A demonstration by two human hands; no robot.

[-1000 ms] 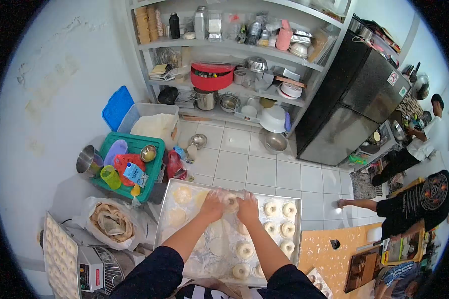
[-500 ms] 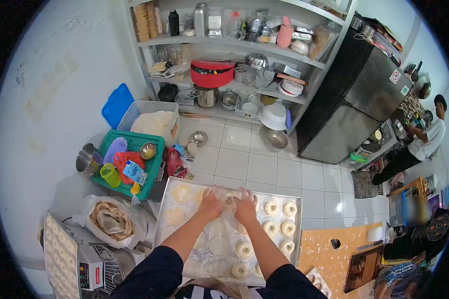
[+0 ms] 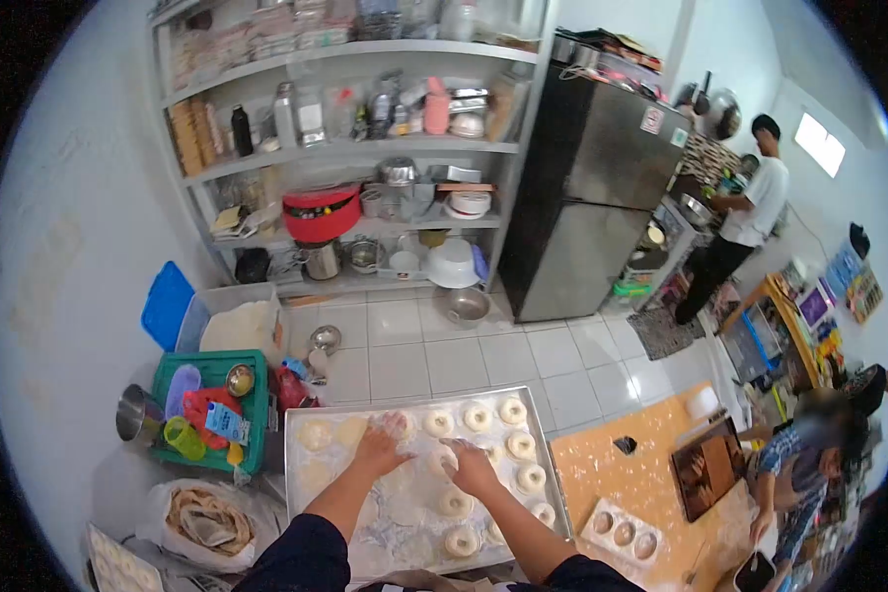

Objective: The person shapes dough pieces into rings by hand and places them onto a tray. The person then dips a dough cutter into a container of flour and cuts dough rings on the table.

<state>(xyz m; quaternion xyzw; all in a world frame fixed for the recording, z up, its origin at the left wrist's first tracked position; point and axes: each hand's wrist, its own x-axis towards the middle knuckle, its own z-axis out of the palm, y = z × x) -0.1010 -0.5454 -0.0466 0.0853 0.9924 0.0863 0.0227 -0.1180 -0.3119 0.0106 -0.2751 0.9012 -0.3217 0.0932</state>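
Note:
A large metal tray (image 3: 562, 518) in front of me holds floured dough, with flat discs at the left and rings at the right. My left hand (image 3: 378, 449) is over the tray, thumb spread away from its fingers, fingertips at a small pale dough piece (image 3: 397, 422). To its right, my right hand (image 3: 472, 468) is open, thumb and fingers apart beside a dough ring (image 3: 440, 460) that it partly covers. Another dough ring (image 3: 438, 424) lies just beyond both hands. A flat dough disc (image 3: 315, 435) rests near the tray's left edge.
An orange-topped table (image 3: 587, 459) adjoins the tray at the right, bearing a white mould (image 3: 622, 533) and a dark tray (image 3: 705, 469). One person works beside it; another stands past the fridge (image 3: 602, 197). At the left are a green crate (image 3: 257, 409) and a white sack (image 3: 212, 528).
My hands have parted from the dough ring between them, which now lies on the tray. They have drawn nearer to me. The view has turned right and upward.

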